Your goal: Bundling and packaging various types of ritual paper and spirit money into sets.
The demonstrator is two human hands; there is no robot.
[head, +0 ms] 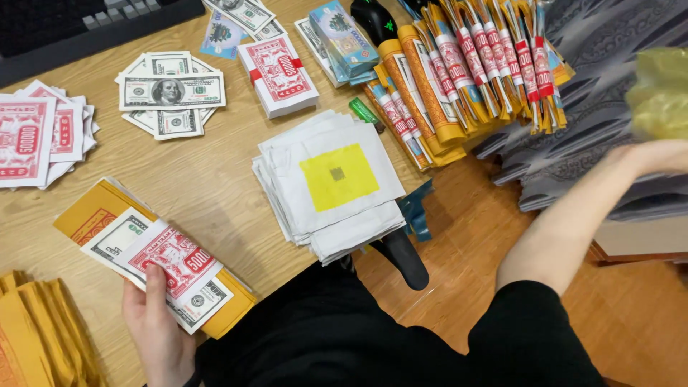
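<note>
Lower left of frame: left hand (154, 326) pins a red note (174, 259) and grey bills on a yellow sheet (97, 211) on the table (215, 179). Centre: white paper stack (331, 185). Upper right: right hand (656, 154), blurred, reaches the grey patterned sheets (609, 43); grip cannot be judged.

single head view, looking steeply down, close over desk (215, 179).
</note>
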